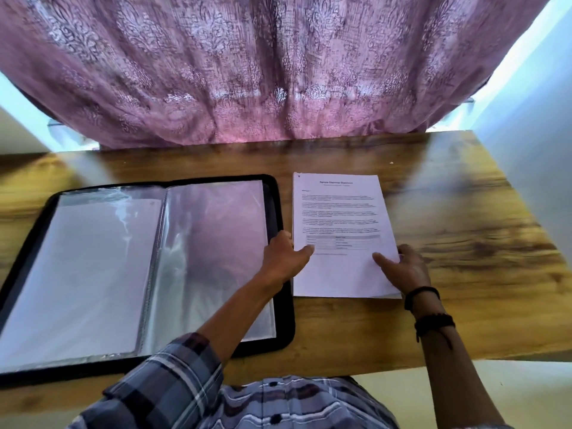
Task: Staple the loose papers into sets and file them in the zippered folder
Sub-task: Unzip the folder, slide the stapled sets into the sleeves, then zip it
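Wooden table below a pink patterned curtain: two hands square up a stack of papers beside an open zippered folder.

Right of centre in the frame, the printed stack lies flat on the wood, just beside the folder's black right edge, a staple-like mark at its upper left corner. The left hand grips the stack's lower left edge, thumb on top of the page and fingers curled at its side. The right hand, dark bands at its wrist, clasps the lower right edge, thumb pressed on the sheet and fingers tucked alongside. The folder fills the left half of the frame, spread open with clear plastic sleeves facing up. A plaid sleeve covers the left forearm at the bottom.
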Demonstrator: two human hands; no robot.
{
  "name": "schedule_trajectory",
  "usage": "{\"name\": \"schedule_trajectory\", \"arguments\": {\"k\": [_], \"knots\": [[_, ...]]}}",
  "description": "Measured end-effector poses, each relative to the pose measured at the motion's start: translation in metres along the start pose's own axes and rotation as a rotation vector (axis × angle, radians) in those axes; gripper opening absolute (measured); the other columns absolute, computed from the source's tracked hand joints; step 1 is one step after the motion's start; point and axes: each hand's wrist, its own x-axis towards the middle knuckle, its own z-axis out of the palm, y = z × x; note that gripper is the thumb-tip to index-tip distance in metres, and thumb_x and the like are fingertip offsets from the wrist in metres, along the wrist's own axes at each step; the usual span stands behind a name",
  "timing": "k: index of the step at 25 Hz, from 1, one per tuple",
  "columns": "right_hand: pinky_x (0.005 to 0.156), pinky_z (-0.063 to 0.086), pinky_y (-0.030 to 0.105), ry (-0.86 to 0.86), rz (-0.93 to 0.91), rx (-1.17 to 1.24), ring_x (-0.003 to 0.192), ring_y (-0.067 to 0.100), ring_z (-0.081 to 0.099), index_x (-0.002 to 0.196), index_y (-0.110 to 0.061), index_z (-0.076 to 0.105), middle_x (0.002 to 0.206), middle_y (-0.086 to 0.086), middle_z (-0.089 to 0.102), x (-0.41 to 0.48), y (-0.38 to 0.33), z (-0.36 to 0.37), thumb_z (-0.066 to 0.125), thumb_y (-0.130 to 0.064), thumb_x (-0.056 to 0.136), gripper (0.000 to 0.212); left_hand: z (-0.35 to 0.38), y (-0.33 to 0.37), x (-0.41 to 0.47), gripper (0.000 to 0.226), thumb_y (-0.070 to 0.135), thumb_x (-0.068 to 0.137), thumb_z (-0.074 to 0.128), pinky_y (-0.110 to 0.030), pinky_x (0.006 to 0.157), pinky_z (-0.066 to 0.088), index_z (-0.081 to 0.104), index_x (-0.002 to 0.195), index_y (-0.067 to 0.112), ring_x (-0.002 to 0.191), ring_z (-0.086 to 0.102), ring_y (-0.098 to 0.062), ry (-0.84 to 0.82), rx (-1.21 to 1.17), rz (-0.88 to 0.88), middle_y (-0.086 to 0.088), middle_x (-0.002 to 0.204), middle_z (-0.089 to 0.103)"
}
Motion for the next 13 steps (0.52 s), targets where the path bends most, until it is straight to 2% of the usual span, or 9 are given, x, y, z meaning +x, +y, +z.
{"name": "schedule_trajectory", "arguments": {"k": [2, 6, 8, 11, 13], "knots": [[0.081, 0.056, 0.046, -0.012, -0.095, -0.018, 0.094, 0.032, 0.064, 0.113, -0.007, 0.06, 0.111, 0.014, 0.067, 0.004, -0.003, -0.004, 0.072, -0.026, 0.085, 0.035, 0.0, 0.0, -0.003, 0.044, 0.035, 0.089, 0.068, -0.032, 0.092, 0.051, 0.049, 0.121, 0.012, 0.104, 0.057, -0.016, 0.005, -0.047, 0.008, 0.002, 0.114, 0.058], [0.074, 0.055, 0.04, 0.154, -0.16, -0.008, 0.082, 0.029, 0.063, 0.111, -0.008, 0.062, 0.101, 0.015, 0.07, 0.004, -0.003, -0.004, 0.079, -0.022, 0.078, 0.04, -0.001, -0.004, -0.007, 0.042, 0.03, 0.09, 0.068, -0.028, 0.09, 0.05, 0.049, 0.124, 0.012, 0.101, 0.055, -0.014, 0.015, -0.104, 0.017, 0.002, 0.113, 0.058], [0.073, 0.054, 0.038, 0.179, -0.158, 0.002, 0.081, 0.031, 0.065, 0.108, -0.007, 0.066, 0.099, 0.016, 0.071, 0.005, 0.003, -0.006, 0.079, -0.021, 0.078, 0.037, -0.001, -0.007, -0.008, 0.046, 0.03, 0.09, 0.068, -0.028, 0.091, 0.049, 0.049, 0.127, 0.012, 0.102, 0.055, -0.014, 0.03, -0.106, 0.028, 0.003, 0.111, 0.056], [0.066, 0.042, 0.03, 0.238, -0.188, -0.069, 0.071, 0.03, 0.058, 0.092, 0.001, 0.072, 0.087, 0.018, 0.072, 0.008, 0.012, -0.011, 0.072, -0.018, 0.084, 0.02, 0.0, -0.01, -0.008, 0.05, 0.031, 0.089, 0.068, -0.03, 0.093, 0.05, 0.047, 0.131, 0.014, 0.106, 0.055, -0.015, 0.042, -0.123, 0.019, 0.001, 0.115, 0.057], [0.066, 0.037, 0.029, 0.311, -0.208, -0.071, 0.067, 0.028, 0.054, 0.09, 0.003, 0.073, 0.078, 0.018, 0.069, 0.009, 0.016, -0.016, 0.067, -0.013, 0.087, 0.017, 0.001, -0.01, -0.009, 0.051, 0.032, 0.089, 0.069, -0.033, 0.097, 0.05, 0.047, 0.131, 0.016, 0.109, 0.055, -0.016, 0.05, -0.121, 0.016, 0.001, 0.118, 0.057]]}}
